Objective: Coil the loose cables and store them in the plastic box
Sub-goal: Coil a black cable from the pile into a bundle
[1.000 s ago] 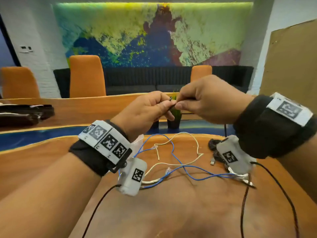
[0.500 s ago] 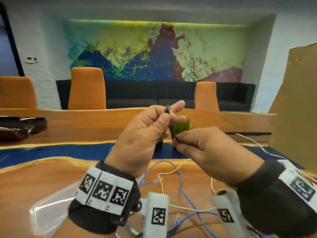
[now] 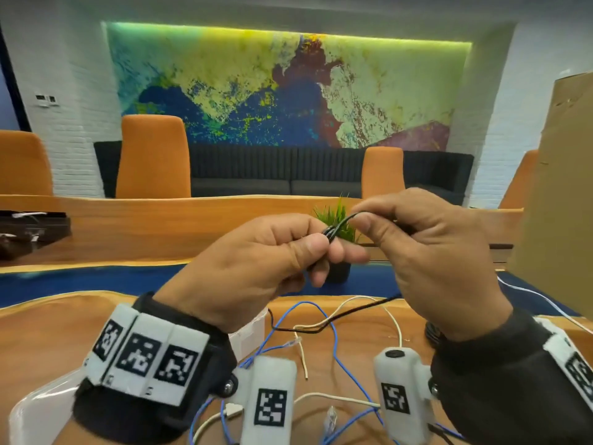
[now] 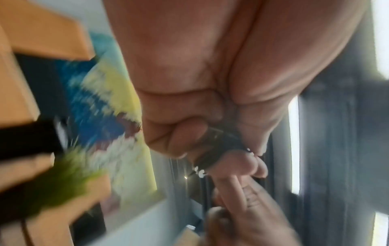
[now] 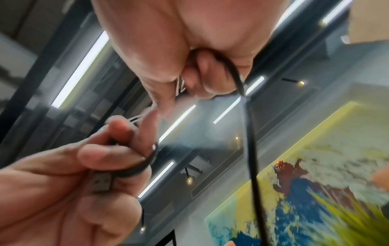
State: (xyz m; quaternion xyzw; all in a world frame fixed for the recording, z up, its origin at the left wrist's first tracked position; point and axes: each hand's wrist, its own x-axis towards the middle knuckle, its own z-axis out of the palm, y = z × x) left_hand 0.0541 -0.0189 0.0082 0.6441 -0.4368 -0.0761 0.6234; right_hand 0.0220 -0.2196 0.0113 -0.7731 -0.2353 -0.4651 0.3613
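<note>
My left hand (image 3: 321, 248) is raised above the wooden table (image 3: 57, 332) and grips a few small loops of a black cable (image 3: 332, 232). In the right wrist view the loops (image 5: 145, 164) wrap round its fingers, with a USB plug (image 5: 101, 183) against the palm. My right hand (image 3: 359, 220) pinches the same cable just right of the loops. From there the cable hangs down (image 5: 252, 166) to the table (image 3: 321, 327). The clear plastic box (image 3: 35, 409) sits at the lower left, partly hidden by my left wrist.
A loose blue cable (image 3: 333, 342) and a white cable (image 3: 396, 329) lie tangled on the table under my hands. A small potted plant (image 3: 337, 220) stands behind them. A tall cardboard panel (image 3: 561, 187) rises at the right. Orange chairs (image 3: 154, 155) line the far table.
My right hand has come up from below the left hand to its right side, drawing the black cable with it. The left hand still grips the loops.
</note>
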